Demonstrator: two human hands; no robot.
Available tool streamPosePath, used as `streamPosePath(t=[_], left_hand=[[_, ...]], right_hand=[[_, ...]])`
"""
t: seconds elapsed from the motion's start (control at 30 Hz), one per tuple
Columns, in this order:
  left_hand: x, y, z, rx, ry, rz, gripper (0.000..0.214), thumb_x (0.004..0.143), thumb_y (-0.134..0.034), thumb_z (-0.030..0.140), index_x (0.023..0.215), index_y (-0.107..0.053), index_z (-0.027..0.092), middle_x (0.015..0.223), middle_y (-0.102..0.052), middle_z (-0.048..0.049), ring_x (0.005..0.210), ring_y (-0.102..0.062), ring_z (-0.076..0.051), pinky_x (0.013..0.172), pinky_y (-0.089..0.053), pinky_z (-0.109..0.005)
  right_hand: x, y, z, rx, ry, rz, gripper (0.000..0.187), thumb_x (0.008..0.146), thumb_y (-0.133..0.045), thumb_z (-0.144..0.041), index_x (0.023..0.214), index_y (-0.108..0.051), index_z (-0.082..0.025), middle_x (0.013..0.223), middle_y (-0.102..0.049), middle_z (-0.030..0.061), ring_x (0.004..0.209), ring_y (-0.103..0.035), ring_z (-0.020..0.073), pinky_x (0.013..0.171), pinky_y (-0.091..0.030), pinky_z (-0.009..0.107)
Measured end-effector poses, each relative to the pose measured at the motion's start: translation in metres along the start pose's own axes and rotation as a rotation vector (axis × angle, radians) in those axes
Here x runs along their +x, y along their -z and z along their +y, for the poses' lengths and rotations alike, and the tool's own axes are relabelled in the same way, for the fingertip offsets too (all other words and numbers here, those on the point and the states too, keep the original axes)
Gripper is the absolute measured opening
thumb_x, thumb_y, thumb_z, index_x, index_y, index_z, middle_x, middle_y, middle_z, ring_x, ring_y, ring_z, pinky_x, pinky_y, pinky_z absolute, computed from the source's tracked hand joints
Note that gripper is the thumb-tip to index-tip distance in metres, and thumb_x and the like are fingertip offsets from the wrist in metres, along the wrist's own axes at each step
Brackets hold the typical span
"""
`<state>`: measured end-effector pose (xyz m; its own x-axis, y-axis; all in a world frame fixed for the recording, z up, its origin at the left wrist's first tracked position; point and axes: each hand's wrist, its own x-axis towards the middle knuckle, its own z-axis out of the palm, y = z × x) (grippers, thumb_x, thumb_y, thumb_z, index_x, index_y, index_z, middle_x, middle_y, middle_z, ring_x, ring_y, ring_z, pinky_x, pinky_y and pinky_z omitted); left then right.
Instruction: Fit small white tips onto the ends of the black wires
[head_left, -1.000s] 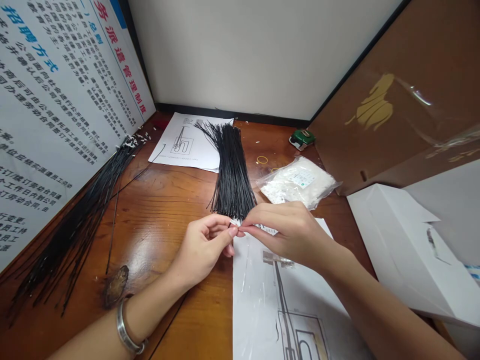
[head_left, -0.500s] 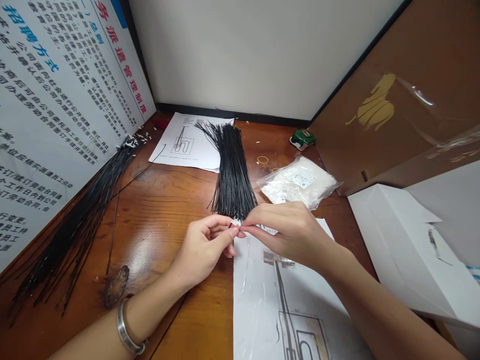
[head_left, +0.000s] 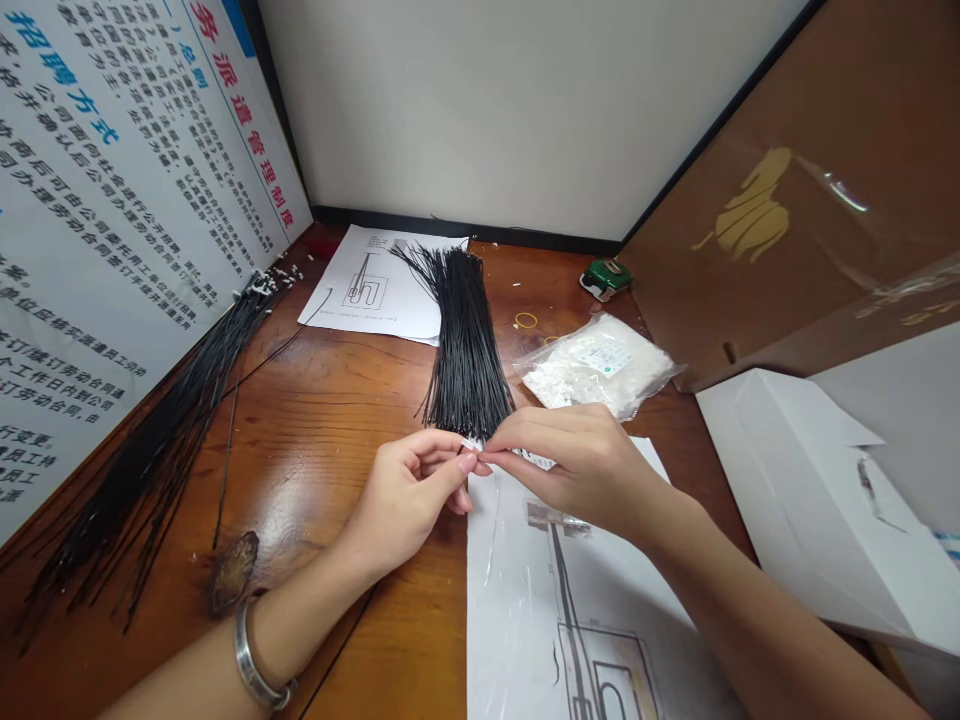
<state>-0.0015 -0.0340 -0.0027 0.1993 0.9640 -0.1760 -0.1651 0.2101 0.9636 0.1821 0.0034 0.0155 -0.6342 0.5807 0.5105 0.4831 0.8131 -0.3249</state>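
Between the thumb and fingers of my left hand is a small white plastic connector. My right hand pinches right beside it, its fingertips meeting those of my left. Whatever lies in the right pinch is too small and covered to make out. Just beyond both hands lies a thick bundle of black wires, its near ends close to my fingertips. A single black wire runs out from under my left forearm.
At left, more black wires with white ends lie against a printed board. A drawing sheet is under my right arm, another paper behind. A bag of white parts, tape measure, rubber band and white box are on the right.
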Motion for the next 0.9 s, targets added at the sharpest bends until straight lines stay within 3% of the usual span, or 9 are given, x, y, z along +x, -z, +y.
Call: streamPosePath(t=[0.67,0.9], left_hand=[[-0.001,-0.002,-0.001,0.070,0.034,0.010,0.010,0.074,-0.070,0.021,0.075,-0.064,0.013,0.053,-0.058,0.0032,0.047,-0.054,-0.007,0.049,-0.044,-0.019],[0.002,0.002,-0.003,0.149,-0.159,-0.033,0.010,0.076,-0.068,0.020,0.071,-0.062,0.013,0.084,-0.056,-0.0001,0.048,-0.053,-0.004,0.047,-0.045,-0.021]], right_hand=[[0.000,0.007,0.000,-0.157,0.045,0.011,0.013,0.086,-0.062,-0.024,0.074,-0.063,-0.019,0.065,-0.069,-0.0011,0.057,-0.063,0.0115,0.051,-0.043,0.024],[0.001,0.012,-0.001,-0.173,0.046,0.012,0.014,0.084,-0.065,-0.026,0.074,-0.064,-0.016,0.065,-0.068,-0.0013,0.057,-0.063,0.0106,0.051,-0.043,0.023]])
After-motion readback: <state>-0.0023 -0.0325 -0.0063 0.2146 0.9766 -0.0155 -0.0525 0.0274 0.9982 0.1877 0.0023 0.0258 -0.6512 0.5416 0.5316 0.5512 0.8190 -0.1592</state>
